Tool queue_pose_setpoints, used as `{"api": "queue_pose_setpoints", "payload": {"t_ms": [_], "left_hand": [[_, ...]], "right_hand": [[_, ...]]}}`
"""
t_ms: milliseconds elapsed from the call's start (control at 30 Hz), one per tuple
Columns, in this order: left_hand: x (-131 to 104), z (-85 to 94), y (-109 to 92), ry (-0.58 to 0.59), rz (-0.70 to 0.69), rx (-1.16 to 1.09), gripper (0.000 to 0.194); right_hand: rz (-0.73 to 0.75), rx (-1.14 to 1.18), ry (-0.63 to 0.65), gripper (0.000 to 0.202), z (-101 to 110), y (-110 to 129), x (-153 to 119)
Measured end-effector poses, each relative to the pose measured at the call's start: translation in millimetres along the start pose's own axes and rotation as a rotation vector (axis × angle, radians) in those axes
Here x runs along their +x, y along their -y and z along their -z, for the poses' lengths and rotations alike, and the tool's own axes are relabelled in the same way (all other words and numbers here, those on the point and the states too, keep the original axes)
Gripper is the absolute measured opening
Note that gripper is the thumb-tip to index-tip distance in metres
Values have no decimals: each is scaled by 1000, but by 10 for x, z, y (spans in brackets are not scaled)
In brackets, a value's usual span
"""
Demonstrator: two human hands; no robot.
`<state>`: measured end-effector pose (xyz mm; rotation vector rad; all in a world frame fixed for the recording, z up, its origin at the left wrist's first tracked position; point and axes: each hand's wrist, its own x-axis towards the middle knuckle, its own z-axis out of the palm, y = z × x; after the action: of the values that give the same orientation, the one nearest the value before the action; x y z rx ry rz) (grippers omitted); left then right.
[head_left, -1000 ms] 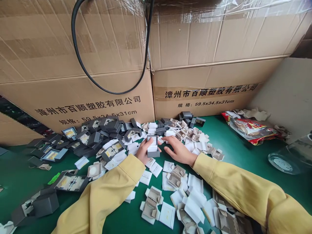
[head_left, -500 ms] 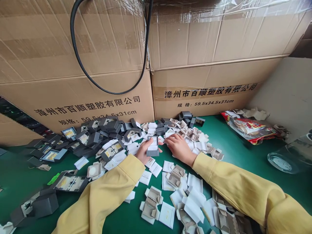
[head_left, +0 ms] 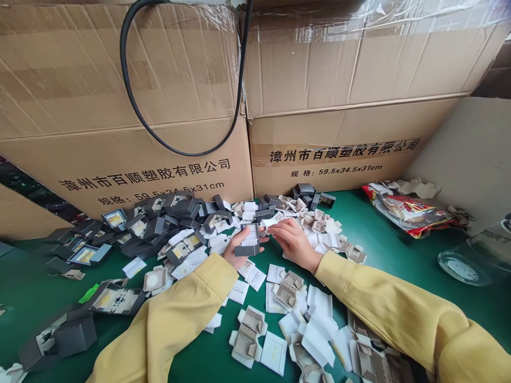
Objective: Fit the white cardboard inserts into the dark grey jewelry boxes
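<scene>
My left hand [head_left: 233, 251] is closed around a small dark grey jewelry box [head_left: 248, 248], which is open and has a white insert inside. The box sits tilted over the green table. Just right of it, my right hand [head_left: 293, 242] has its fingers bent and drawn together, the tips close to the box; whatever they hold, if anything, I cannot make out. White folded card inserts [head_left: 255, 277] lie below my left hand. Behind the hands is a heap of dark grey boxes [head_left: 187, 205] mixed with white and grey card pieces.
Unfolded card inserts [head_left: 248, 336] are scattered over the near part of the green table [head_left: 191, 348]. Large cardboard cartons [head_left: 339, 127] wall off the back, and a black cable [head_left: 179, 151] hangs before them. A red snack bag [head_left: 407, 210] and a clear jar [head_left: 465, 263] are at the right.
The jewelry box has tilted and turned a little in my left hand. My right fingers have drawn closer together and shifted slightly left, nearer the box.
</scene>
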<state>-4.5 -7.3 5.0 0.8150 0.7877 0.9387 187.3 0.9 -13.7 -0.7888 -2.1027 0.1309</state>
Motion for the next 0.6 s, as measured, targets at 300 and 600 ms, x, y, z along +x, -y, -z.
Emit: {"api": "queue_pose_setpoints", "payload": {"t_ms": [300, 600], "left_hand": [[25, 51, 22, -39, 14, -113, 35], [39, 54, 7, -22, 5, -208, 27]], "right_hand": [[115, 49, 162, 28, 24, 50, -2], [154, -8, 152, 18, 35, 96, 3]]}}
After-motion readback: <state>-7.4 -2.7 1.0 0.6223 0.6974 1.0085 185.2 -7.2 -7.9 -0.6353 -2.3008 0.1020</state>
